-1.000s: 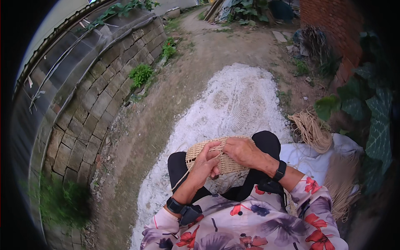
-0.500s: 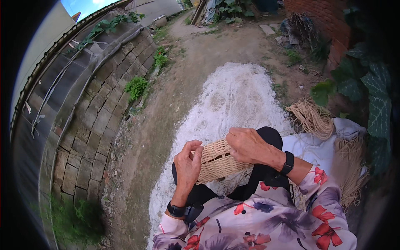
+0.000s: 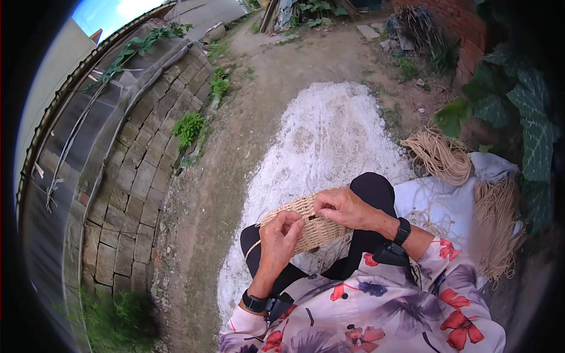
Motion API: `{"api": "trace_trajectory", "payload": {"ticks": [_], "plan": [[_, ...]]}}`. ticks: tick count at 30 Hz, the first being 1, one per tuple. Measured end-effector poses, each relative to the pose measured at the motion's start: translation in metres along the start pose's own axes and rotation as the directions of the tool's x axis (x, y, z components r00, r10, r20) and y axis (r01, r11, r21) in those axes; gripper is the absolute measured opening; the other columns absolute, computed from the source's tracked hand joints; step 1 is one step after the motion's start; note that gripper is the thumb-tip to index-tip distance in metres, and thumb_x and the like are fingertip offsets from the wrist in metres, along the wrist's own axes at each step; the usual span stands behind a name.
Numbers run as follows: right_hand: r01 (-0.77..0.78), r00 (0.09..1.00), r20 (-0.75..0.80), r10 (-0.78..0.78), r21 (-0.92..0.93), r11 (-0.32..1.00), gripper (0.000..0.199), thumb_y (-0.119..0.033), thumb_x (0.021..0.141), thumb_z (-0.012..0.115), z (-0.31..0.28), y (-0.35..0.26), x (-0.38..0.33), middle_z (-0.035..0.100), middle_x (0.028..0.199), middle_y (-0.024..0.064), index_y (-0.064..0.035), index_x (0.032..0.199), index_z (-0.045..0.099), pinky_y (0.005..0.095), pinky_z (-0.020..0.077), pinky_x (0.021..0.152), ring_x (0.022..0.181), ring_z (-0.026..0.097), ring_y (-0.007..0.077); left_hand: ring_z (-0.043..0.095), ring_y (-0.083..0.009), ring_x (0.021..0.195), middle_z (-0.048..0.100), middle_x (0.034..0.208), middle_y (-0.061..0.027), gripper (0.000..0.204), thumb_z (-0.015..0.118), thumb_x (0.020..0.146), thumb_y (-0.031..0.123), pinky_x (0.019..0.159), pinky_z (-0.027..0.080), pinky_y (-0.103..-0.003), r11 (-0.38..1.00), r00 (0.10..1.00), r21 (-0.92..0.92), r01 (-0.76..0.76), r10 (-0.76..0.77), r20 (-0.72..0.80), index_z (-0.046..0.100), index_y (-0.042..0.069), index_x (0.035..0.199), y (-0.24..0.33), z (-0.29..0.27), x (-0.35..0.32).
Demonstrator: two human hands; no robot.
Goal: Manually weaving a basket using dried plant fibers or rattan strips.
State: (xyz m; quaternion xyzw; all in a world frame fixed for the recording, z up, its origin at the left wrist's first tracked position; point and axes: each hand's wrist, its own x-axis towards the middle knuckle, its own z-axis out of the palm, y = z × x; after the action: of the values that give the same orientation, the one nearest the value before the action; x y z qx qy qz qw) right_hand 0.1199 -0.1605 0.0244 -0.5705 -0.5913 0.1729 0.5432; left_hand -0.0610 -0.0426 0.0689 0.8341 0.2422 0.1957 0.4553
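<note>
A woven piece (image 3: pixel 322 235) of pale, straw-coloured cord lies across the person's lap, between the knees. Its tight rows make a ribbed, roughly rectangular panel, tilted a little, with a small dark slot in the weave near the fingertips. A thin loose strand (image 3: pixel 252 250) curves out past its left side, over the dark, smooth trousers (image 3: pixel 374 191).

The left hand (image 3: pixel 281 237) comes up from below, its back turned outward, fingers bent and the thumb near the forefinger; its grip is pinched on the weave beside the slot. The right hand (image 3: pixel 343 207) reaches in from the right, wrist raised and knuckles up, its grip clenched with bent fingers on the upper part of the panel. Whether either pinches a single strand is too small to tell.

At the right, a looped, stringy cord bundle (image 3: pixel 440 154) rests by a creased white cloth (image 3: pixel 432 203), with a straighter, frayed-looking hank (image 3: pixel 497 235) beyond. The ground ahead bears a rough, chalky white patch (image 3: pixel 329 135).
</note>
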Motion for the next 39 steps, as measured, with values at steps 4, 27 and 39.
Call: {"api": "trace_trajectory", "payload": {"ticks": [4, 27, 39], "plan": [[0.153, 0.986, -0.054, -0.16, -0.108, 0.982, 0.007, -0.003, 0.08, 0.063, 0.011, 0.01, 0.001, 0.061, 0.077, 0.011, -0.0025, 0.086, 0.059, 0.0387, 0.0484, 0.064, 0.072, 0.062, 0.0288, 0.06, -0.0058, 0.061, 0.066, 0.073, -0.0022, 0.01, 0.068, 0.091, 0.008, 0.056, 0.05, -0.023, 0.987, 0.991, 0.139, -0.083, 0.096, -0.091, 0.066, 0.0, 0.095, -0.002, 0.005, -0.009], [0.2, 0.964, -0.108, -0.244, -0.314, 0.928, 0.01, -0.006, 0.082, 0.069, 0.011, 0.021, -0.02, 0.054, 0.077, 0.0121, -0.0007, 0.088, 0.063, 0.0417, 0.0481, 0.066, 0.075, 0.059, 0.0319, 0.069, -0.0224, 0.066, 0.071, 0.092, -0.0163, 0.03, 0.06, 0.088, -0.001, 0.059, 0.054, -0.032, 0.826, 0.916, 0.417, -0.378, 0.4, 0.037, 0.062, 0.003, 0.117, 0.004, 0.041, -0.004], [0.23, 0.97, 0.058, -0.237, -0.545, 0.806, 0.007, -0.007, 0.077, 0.06, 0.011, 0.012, -0.014, 0.06, 0.081, 0.0128, -0.0021, 0.082, 0.061, 0.0405, 0.054, 0.071, 0.084, 0.065, 0.0305, 0.056, -0.0078, 0.063, 0.058, 0.106, -0.006, 0.053, 0.059, 0.089, -0.003, 0.049, 0.045, -0.02, 0.444, 0.838, -0.72, 0.532, -0.398, 0.374, 0.043, 0.011, 0.138, 0.012, 0.013, 0.004]]}}
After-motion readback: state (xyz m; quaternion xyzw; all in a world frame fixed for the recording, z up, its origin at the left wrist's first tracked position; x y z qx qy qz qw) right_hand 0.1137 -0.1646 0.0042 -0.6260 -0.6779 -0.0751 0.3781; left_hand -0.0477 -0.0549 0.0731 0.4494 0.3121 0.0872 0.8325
